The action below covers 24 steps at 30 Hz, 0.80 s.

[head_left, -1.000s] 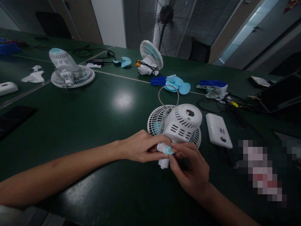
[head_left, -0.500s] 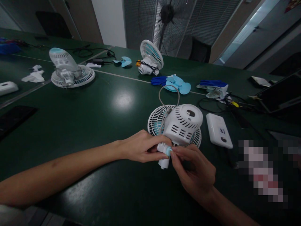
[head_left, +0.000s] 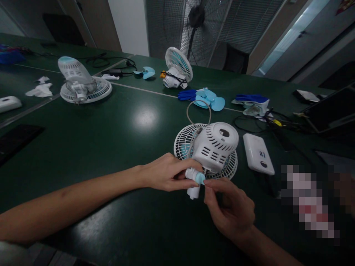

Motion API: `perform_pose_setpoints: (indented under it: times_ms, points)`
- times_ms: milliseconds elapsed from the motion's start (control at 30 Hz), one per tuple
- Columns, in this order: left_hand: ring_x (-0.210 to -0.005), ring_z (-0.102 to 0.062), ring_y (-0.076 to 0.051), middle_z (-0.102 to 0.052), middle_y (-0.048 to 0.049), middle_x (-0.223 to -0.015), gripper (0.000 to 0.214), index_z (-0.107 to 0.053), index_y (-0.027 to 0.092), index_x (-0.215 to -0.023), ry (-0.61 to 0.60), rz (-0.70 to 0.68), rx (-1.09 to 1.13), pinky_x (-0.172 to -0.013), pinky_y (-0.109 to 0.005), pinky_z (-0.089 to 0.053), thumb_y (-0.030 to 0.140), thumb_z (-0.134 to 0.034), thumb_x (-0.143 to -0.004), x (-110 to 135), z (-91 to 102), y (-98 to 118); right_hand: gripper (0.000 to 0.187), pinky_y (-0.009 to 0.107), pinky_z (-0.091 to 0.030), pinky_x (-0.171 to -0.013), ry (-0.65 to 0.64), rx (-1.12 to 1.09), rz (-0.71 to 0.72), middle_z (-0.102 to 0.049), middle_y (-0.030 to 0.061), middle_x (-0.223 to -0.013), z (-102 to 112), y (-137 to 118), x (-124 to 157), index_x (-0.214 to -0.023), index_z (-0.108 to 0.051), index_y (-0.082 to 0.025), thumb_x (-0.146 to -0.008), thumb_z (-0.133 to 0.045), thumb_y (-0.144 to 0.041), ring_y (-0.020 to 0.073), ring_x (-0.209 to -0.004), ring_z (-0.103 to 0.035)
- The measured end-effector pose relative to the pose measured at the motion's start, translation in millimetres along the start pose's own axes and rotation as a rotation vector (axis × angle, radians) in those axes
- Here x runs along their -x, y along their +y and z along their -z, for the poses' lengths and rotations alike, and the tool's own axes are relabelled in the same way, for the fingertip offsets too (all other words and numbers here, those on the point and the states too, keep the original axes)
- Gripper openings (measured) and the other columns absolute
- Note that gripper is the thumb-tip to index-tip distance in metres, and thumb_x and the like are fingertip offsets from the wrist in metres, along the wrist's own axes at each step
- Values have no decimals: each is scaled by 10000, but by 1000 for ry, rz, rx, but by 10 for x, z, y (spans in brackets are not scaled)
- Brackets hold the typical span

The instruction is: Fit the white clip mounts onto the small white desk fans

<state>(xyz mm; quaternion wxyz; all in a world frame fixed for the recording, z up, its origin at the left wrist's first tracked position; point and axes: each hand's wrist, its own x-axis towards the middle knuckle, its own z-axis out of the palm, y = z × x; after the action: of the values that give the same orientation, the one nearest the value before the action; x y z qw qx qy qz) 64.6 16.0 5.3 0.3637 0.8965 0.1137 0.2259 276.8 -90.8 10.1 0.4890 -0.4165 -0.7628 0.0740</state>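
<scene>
A white fan (head_left: 213, 147) lies on its round grille (head_left: 183, 138), its motor housing facing up. At the near side of the housing, my left hand (head_left: 170, 171) is closed around the white neck joint (head_left: 191, 173), thumb and fingers on either side of it. A light-blue knob (head_left: 200, 178) sticks out from the end of this joint. My right hand (head_left: 231, 205) pinches the knob's outer edge between thumb and forefinger. Below the joint a white tube (head_left: 193, 192) points down toward the table.
A white cover (head_left: 257, 153) with a handwritten mark lies right of the fan. Behind are a light-blue fan blade (head_left: 212, 99), blue gloves (head_left: 251, 98) and cables. Two more fans, one at left (head_left: 85, 88) and one farther back (head_left: 177, 68), rest on the green table (head_left: 124, 129).
My right fingers have shifted slightly down and right, and the blue knob has turned, showing more of its face. My left hand and the fan stay almost still.
</scene>
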Motion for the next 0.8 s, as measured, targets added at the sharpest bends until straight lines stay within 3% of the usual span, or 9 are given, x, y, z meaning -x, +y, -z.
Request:
perform_pose_setpoints:
  times_ms: [200, 333, 667, 800]
  points:
    - [-579, -570, -87, -584, 53, -716, 331, -535, 186, -1285, 8, 2, -7, -544, -217, -425, 414, -581, -1049, 11, -13, -1, 487, 304, -592, -734, -2, -98, 76, -673, 60, -1057, -12, 69, 9, -1272, -608, -145, -833, -594, 66, 164, -898, -685]
    - [-574, -558, -84, -572, 59, -705, 332, -532, 186, -1278, 13, 0, -10, -542, -214, -420, 415, -590, -1044, 11, -16, -3, 545, 332, -589, -806, -33, -119, 77, -668, 80, -1155, -35, 107, 28, -1315, -596, -150, -831, -571, 99, 186, -1010, -674]
    - [-575, -579, -99, -608, 47, -715, 331, -528, 189, -1280, 13, 8, -44, -550, -217, -431, 421, -574, -1048, 14, -12, 6, 530, 355, -584, -844, -21, -175, 28, -641, 81, -1145, -57, 126, 40, -1315, -593, -168, -843, -592, 73, 206, -1036, -656]
    - [-582, -588, -100, -619, 44, -726, 331, -525, 197, -1289, 13, 4, -43, -552, -216, -435, 422, -572, -1050, 11, -13, 8, 512, 307, -582, -701, 13, -163, -21, -646, 81, -1145, -79, 146, 66, -1313, -593, -184, -848, -635, 28, 189, -954, -662]
